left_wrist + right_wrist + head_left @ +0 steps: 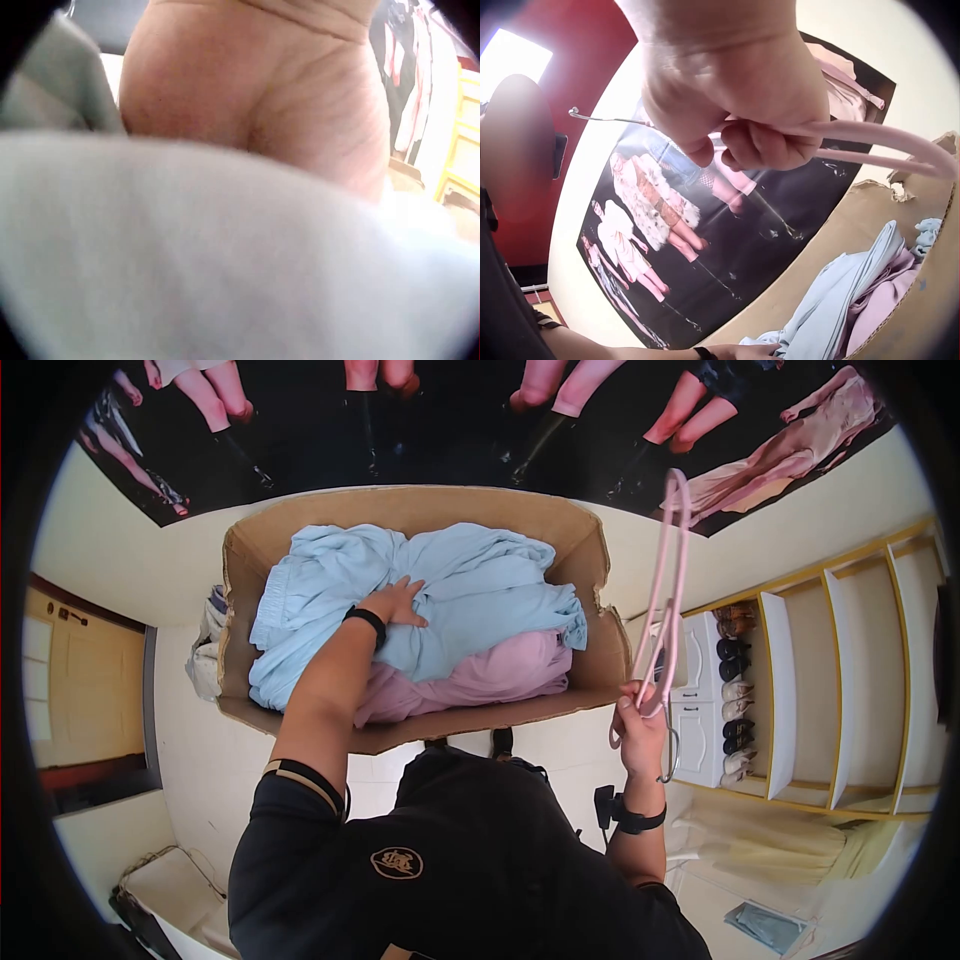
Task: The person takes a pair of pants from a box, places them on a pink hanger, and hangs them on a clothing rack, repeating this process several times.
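Light blue garments fill most of a cardboard box, with a pink-lilac garment along the near side. My left hand rests on the blue cloth near the middle, fingers spread. The left wrist view shows the palm's heel behind blurred pale fabric. Right of the box, my right hand grips pink hangers with a metal hook. In the right wrist view the fingers of my right hand curl round the pink hanger; the hook points left.
A large poster covers the wall behind the box. Shelving with shoes and a white cabinet stand at the right. A door is at the left. Greyish fabric touches the box's left side.
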`<state>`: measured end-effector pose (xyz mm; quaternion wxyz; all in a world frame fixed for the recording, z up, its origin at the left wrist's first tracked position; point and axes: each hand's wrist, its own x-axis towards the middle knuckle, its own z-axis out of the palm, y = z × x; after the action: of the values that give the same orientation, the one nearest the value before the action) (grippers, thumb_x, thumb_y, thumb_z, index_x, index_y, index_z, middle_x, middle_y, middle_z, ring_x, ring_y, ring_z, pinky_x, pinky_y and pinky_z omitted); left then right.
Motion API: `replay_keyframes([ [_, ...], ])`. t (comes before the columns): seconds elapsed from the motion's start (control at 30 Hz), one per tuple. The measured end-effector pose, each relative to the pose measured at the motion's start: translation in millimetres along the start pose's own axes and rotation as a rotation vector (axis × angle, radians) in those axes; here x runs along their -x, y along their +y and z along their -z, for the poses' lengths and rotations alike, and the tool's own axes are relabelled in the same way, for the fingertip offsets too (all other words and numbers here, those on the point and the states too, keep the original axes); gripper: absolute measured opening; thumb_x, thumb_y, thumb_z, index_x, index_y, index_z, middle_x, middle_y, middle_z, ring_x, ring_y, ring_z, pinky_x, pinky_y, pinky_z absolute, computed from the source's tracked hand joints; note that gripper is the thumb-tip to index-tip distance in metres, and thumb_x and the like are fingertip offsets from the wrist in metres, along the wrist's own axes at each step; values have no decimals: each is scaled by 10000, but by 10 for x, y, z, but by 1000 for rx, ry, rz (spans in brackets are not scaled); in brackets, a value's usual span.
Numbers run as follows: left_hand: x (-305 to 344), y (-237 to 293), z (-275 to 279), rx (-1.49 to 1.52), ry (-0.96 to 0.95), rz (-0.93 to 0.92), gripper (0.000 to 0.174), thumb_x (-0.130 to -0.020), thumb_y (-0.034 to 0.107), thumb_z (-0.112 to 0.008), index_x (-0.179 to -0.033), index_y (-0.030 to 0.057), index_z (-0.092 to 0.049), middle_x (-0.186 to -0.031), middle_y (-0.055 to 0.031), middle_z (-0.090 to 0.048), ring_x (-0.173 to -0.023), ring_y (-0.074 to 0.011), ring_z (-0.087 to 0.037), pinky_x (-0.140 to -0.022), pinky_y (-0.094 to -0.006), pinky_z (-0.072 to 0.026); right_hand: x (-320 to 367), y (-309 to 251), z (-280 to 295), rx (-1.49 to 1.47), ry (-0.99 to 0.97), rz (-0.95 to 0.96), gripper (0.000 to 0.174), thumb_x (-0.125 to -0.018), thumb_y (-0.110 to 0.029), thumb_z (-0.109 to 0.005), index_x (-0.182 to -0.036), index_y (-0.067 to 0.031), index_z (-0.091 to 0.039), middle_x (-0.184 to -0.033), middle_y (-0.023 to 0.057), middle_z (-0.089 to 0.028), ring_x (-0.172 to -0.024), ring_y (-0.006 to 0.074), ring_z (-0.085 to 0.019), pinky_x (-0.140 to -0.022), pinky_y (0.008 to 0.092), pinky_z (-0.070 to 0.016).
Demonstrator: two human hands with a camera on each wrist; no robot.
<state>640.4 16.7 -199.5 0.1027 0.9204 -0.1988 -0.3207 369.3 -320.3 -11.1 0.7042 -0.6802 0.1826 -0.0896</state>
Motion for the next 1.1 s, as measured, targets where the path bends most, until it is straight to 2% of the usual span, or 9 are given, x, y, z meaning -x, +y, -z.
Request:
replay_keyframes([
  [0.2,496,303,409,109,-5,-123,899,-703,444,-708,-1400,38,-312,-1395,-223,-373,-1285,-341,-376,-1057,-356,-319,-232,109,77,250,-226,187,243,-883,-49,-554,-1117,7,-587,-796,-2,-592,-700,62,-517,-641,195,-420],
  [0.27,1027,707,656,178,159,-133,863,-706,360,-727,-1387,25,-318,-1364,-228,-408,-1268,-347,-395,-1049,-366,-328,-301,-82,66,274,-340,155,226,-897,-54,-536,-1109,8,-585,-822,21,-622,-750,92,-562,-708,224,-460],
  [0.33,1430,968,768,321,631,-309,804,-703,234,-719,-1366,8,-327,-1349,-212,-426,-1264,-343,-402,-1044,-356,-328,-374,-175,67,288,-440,-10,213,-907,-66,-525,-1098,10,-582,-790,37,-626,-720,92,-563,-691,238,-469],
  [0.53,2309,1609,305,147,1307,-111,737,-674,38,-552,-1360,-3,-287,-1391,-232,-339,-1290,-372,-349,-1058,-416,-294,-712,60,283,198,-674,20,180,-918,-87,-505,-1059,-4,-580,-715,23,-617,-641,75,-542,-584,227,-432],
  [0.73,2525,2194,-526,474,1242,54,782,-676,100,-675,-1332,-60,-279,-1312,-245,-394,-1235,-360,-398,-1045,-394,-313,-850,209,258,-62,-878,-91,116,-901,-38,-488,-1002,-26,-544,-836,69,-617,-637,79,-523,-602,238,-438],
  [0.8,2595,2550,-762,538,1071,110,817,-685,175,-732,-1334,-47,-288,-1311,-251,-392,-1241,-363,-395,-1042,-391,-318,-837,292,118,-501,-966,69,88,-887,1,-477,-962,-34,-506,-970,121,-591,-679,98,-529,-658,247,-454],
  [1.0,2881,3112,-1028,565,1089,113,821,-667,269,-774,-1317,0,-352,-1316,-233,-387,-1237,-386,-390,-1019,-435,-340,-536,220,-388,-404,-1344,401,168,-803,74,-552,-939,-12,-505,-1025,124,-536,-881,173,-560,-801,298,-471],
  [1.07,3086,3143,-1128,27,1088,406,781,-637,251,-782,-1291,48,-407,-1285,-222,-414,-1202,-371,-420,-972,-470,-368,-338,214,-523,-362,-1451,550,162,-806,51,-575,-946,-1,-510,-1034,127,-529,-929,204,-571,-846,325,-475],
  [1.1,3151,3102,-1247,12,1156,467,747,-608,229,-789,-1254,73,-447,-1260,-215,-428,-1160,-366,-448,-914,-491,-394,-225,219,-559,-393,-1548,398,215,-804,35,-593,-1002,6,-514,-1060,132,-532,-995,226,-563,-886,340,-469],
])
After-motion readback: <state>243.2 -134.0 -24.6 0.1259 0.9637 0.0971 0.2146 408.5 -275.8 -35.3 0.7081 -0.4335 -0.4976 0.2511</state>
